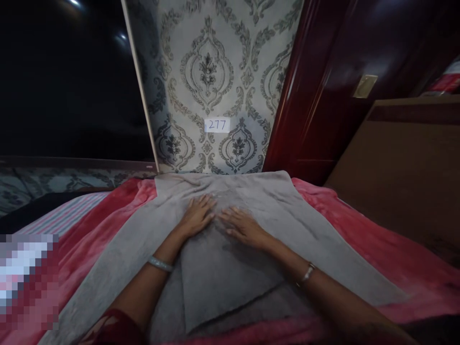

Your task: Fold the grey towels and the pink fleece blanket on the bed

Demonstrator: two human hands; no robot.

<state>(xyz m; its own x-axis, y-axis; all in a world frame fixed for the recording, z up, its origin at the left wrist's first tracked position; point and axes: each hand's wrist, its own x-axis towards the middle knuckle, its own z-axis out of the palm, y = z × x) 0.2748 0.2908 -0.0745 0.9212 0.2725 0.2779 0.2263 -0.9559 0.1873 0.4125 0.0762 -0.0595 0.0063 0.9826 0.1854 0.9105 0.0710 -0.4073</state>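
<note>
Grey terry made up the one towel (251,206) spread at the centre of the frame over a red blanket (359,239) on the bed, a folded flap lying toward the lower middle. Two hands pressed flat on it side by side, left hand (197,215) and right hand (244,227), fingers spread open and gripping nothing. Behind stood patterned wallpaper with one label (217,125), a dark door at upper right.

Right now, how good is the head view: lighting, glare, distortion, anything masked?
Head view: dim, the left background nearly black with two small glare spots; wide-angle bending tilts the wallpaper panel edges; both hands, left hand and right hand, flat on the grey towel, read clearly; a pixelated block masks the lower left.
</note>
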